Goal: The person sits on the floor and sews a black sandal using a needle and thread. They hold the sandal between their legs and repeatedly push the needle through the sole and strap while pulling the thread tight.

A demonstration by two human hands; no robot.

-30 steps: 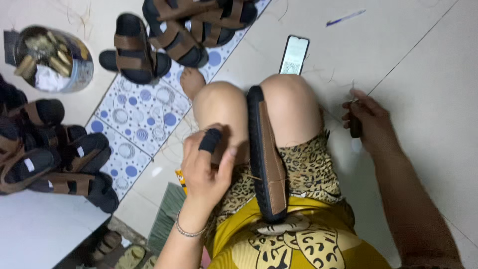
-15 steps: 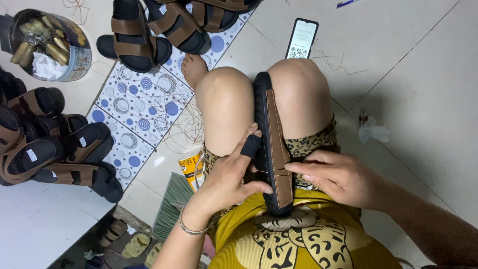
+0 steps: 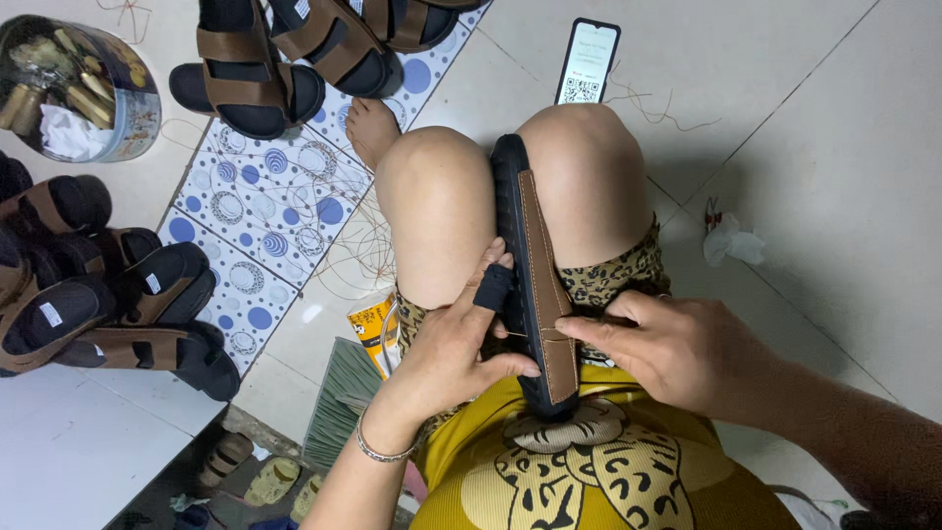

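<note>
A black sandal sole with a brown stitched strip [image 3: 535,257] stands on edge, clamped between my knees. My left hand [image 3: 461,344] holds the sole's left side; its forefinger wears a black finger guard [image 3: 494,288]. From the other side, my right hand [image 3: 677,350] has its fingertips pinched at the brown strip, where a thin thread or needle [image 3: 525,336] crosses it. Which of the two it is stays too small to tell.
Several brown and black sandals lie at the left [image 3: 108,299] and at the top [image 3: 265,59]. A round tin [image 3: 78,88] with odds and ends sits top left. A phone [image 3: 587,61] lies beyond my knees. Loose thread [image 3: 363,255] and a crumpled scrap [image 3: 728,238] lie on the floor.
My right hand came in from the far right to the brown strip. My left hand shifted up from my thigh onto the sole's side. The camera has moved closer.
</note>
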